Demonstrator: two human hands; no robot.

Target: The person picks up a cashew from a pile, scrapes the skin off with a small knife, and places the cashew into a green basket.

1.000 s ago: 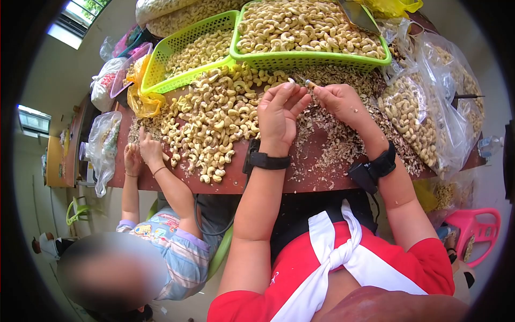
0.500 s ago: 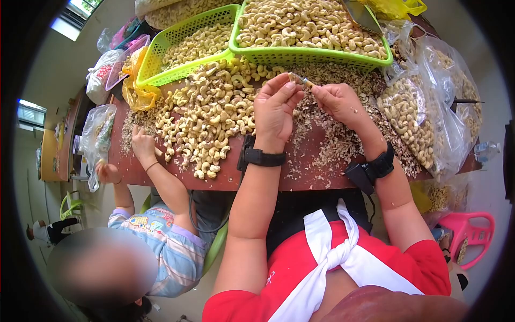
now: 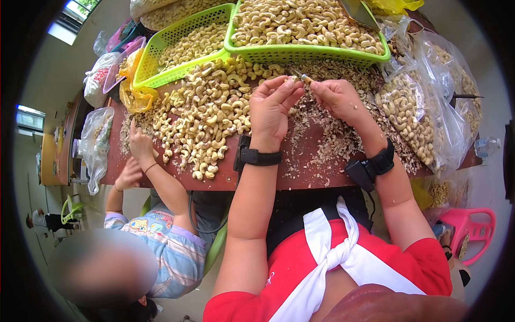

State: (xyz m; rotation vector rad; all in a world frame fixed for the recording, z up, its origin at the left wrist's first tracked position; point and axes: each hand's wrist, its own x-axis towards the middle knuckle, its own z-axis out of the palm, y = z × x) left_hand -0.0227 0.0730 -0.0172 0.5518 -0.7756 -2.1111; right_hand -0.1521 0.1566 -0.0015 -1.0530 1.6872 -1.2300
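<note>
My left hand (image 3: 271,114) is raised over the table, its thumb and fingertips pinched on a small cashew nut (image 3: 293,79). Facing it, my right hand (image 3: 337,100) grips a small knife (image 3: 306,79) with a short light handle, its tip at the nut. Loose cashews (image 3: 206,112) lie in a heap left of my left hand. Under and behind both hands, peel scraps (image 3: 343,126) are scattered over the dark red table (image 3: 222,181).
Behind the heap stand two green baskets (image 3: 300,52) (image 3: 182,70) of cashews. Plastic bags of cashews (image 3: 410,112) lie at the right. At the left, another person (image 3: 161,241) has both hands at the table edge. A pink chair (image 3: 475,228) stands at the lower right.
Both my hands stay nearly in place, with the knife tip shifted slightly at the nut. The other person's farther hand has moved right, close to their other hand, which now points a finger.
</note>
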